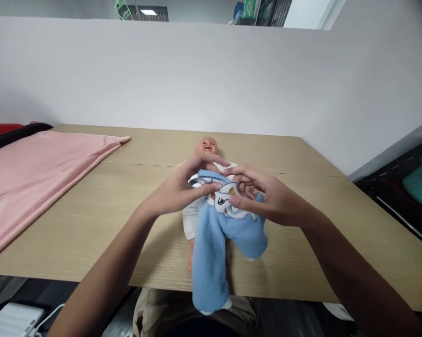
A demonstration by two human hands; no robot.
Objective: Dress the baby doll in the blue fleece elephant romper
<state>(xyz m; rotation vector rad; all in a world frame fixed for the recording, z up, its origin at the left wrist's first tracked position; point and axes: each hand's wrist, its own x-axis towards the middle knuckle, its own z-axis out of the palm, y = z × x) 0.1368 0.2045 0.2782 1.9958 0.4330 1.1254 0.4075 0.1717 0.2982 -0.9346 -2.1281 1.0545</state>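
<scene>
A baby doll (pixel 207 146) lies on its back in the middle of a wooden table (pixel 126 210), head away from me. It wears a white top, and a light blue fleece garment (pixel 214 243) with an embroidered patch covers its body and hangs over the near table edge. My left hand (pixel 179 187) pinches the garment's upper edge at the doll's chest, thumb and fingers closed on the cloth. My right hand (pixel 263 196) grips the same edge from the other side, fingers curled on the fabric.
A pink cloth (pixel 28 173) lies spread over the table's left part. A white partition wall stands behind the table. A dark shelf holding a teal object (pixel 421 185) is at the right. A white device (pixel 14 320) with a cable sits below the table at the left.
</scene>
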